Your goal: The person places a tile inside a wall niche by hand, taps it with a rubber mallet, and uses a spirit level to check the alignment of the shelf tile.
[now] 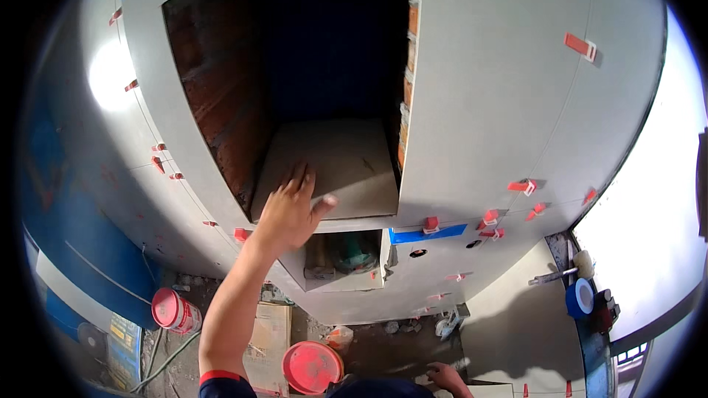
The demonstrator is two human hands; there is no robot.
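Note:
My left hand is over the pale tile lining the bottom of an upper wall niche, its fingers apart and their tips at or just above the surface, with nothing held. The niche has brick sides and a dark back. My right hand is low at the bottom edge, fingers curled round something I cannot make out. Directly below the upper niche, a smaller opening holds greenish and pale items, hard to make out.
Grey tiled walls carry red levelling clips and blue tape. Below stand red buckets, cardboard and a hose. At the right, a mallet and blue tape roll lie on a ledge.

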